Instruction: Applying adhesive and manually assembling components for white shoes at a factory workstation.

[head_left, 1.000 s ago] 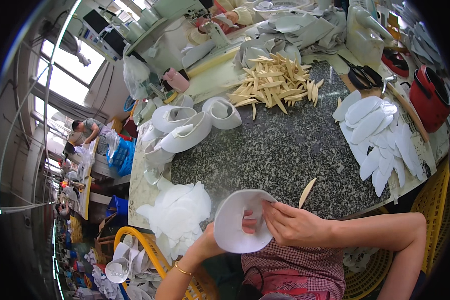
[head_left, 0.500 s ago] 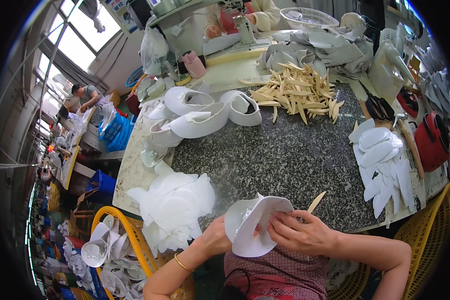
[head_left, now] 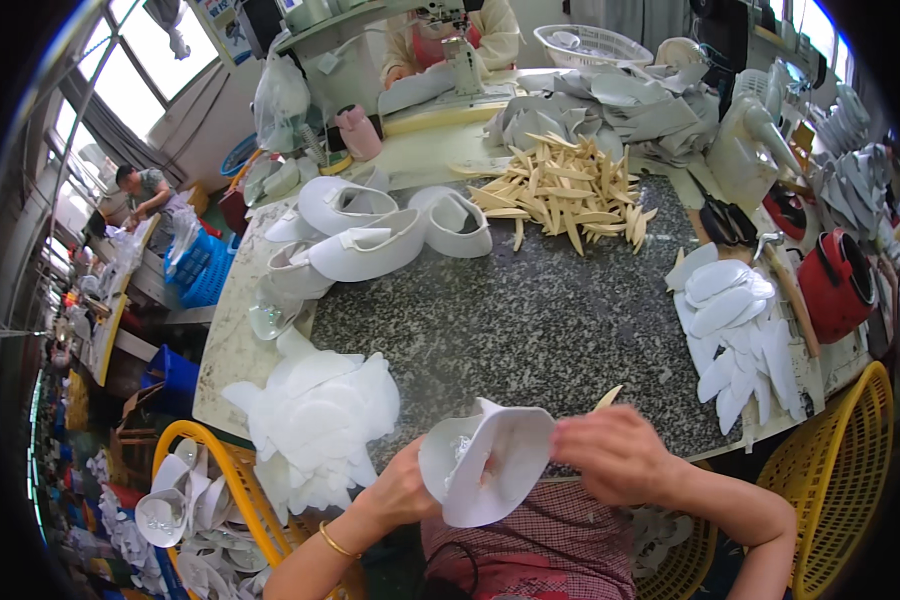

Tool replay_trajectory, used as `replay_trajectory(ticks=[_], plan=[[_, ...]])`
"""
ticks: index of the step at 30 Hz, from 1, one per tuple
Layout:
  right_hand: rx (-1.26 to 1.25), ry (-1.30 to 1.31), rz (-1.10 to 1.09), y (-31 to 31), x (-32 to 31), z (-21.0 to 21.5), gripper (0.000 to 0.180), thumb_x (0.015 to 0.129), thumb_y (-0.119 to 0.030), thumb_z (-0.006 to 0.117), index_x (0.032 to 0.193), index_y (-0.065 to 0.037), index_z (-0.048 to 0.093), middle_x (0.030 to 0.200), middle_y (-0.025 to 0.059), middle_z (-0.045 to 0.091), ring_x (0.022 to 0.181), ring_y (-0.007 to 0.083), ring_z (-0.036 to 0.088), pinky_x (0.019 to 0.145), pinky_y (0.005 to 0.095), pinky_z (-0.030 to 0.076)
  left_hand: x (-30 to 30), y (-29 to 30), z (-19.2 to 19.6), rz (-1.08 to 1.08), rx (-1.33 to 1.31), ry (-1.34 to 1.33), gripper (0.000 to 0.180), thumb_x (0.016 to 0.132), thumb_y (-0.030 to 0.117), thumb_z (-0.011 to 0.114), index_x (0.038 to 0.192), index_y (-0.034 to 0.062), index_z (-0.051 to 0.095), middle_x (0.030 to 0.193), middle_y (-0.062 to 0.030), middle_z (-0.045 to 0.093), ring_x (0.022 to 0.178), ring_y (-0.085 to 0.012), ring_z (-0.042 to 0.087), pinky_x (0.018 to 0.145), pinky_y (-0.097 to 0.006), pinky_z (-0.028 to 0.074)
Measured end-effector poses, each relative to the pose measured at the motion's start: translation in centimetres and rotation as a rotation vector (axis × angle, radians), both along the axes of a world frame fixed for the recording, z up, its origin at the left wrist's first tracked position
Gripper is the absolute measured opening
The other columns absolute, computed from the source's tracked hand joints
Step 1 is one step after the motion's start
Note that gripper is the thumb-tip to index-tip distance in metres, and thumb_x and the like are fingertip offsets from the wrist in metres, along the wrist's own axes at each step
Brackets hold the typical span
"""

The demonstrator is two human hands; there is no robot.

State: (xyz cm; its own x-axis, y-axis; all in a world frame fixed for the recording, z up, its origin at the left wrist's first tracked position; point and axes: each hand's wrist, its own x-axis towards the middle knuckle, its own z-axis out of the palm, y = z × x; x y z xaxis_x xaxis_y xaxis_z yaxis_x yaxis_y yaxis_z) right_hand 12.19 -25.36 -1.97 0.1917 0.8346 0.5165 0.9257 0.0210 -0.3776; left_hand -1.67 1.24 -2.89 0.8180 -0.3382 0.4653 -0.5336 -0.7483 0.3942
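Note:
A whitish-grey shoe upper (head_left: 510, 465) is held just off the near edge of the table, its opening turned up toward me. My left hand (head_left: 407, 485) grips it from the left side, the fingers mostly hidden behind the upper. My right hand (head_left: 615, 455) is beside its right rim, fingers smeared by motion, so I cannot tell whether they hold anything. One cream curved strip (head_left: 608, 398) lies just beyond that hand. Left of the upper, white thin shaped pieces (head_left: 325, 410) lie in a spread heap.
Several finished-looking uppers (head_left: 370, 245) stand at the far left of the dark speckled slab (head_left: 490, 320). Behind it are a pile of cream strips (head_left: 565, 190), grey pieces (head_left: 650, 100) and a co-worker's sewing machine (head_left: 462, 65). White oval pieces (head_left: 730, 300) and scissors (head_left: 727, 220) lie right. Yellow baskets (head_left: 840, 470) flank me.
My right hand has come out of the upper's opening and moved to its right. The left hand keeps hold of the upper. The whole view has shifted slightly.

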Motion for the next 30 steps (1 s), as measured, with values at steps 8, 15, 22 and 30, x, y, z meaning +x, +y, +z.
replay_trajectory(ticks=[8, 15, 22, 30], plan=[[-0.111, 0.151, -0.398, -2.1, 3.4, 0.3, 0.018, 0.081, -0.006, 0.074, 0.099, -0.007, 0.073, 0.1, 0.0056, 0.068, 0.094, 0.0258, 0.063, 0.084, 0.0369, 0.049, -0.8, 1.0, 0.0, 0.012, 0.193, 0.083, 0.021, 0.07, 0.011, 0.07, 0.091, 0.0082, 0.07, 0.086, -0.0043, 0.068, 0.071, -0.0209, 0.068, 0.06, -0.032, 0.057], [-0.189, 0.343, -0.329, -2.8, 3.2, 3.4, 0.017, 0.079, -0.003, 0.077, 0.095, -0.007, 0.076, 0.088, 0.006, 0.069, 0.076, 0.0187, 0.066, 0.065, 0.0295, 0.05, 0.0, 0.8, 0.6, 0.048, 0.247, 0.136, 0.013, 0.068, 0.011, 0.068, 0.081, 0.0089, 0.068, 0.074, -0.0038, 0.063, 0.064, -0.0209, 0.064, 0.052, -0.035, 0.053], [-0.031, 0.899, 0.038, 1.8, 0.7, 4.7, 0.016, 0.085, -0.003, 0.072, 0.101, -0.003, 0.073, 0.084, 0.0061, 0.074, 0.075, 0.0121, 0.072, 0.066, 0.0264, 0.057, 0.2, 0.5, 1.3, 0.07, 0.307, 0.137, 0.012, 0.069, 0.011, 0.067, 0.081, 0.0097, 0.069, 0.072, -0.0038, 0.063, 0.063, -0.0204, 0.065, 0.053, -0.034, 0.053], [-0.108, 0.618, -0.261, 5.9, -0.8, 1.5, 0.012, 0.086, -0.015, 0.072, 0.095, -0.008, 0.068, 0.078, 0.0104, 0.073, 0.069, 0.0271, 0.072, 0.061, 0.0362, 0.056, 0.7, 0.4, 1.7, 0.023, 0.357, 0.127, 0.008, 0.07, 0.012, 0.067, 0.077, 0.0095, 0.066, 0.07, -0.0029, 0.061, 0.063, -0.019, 0.065, 0.052, -0.034, 0.054]])
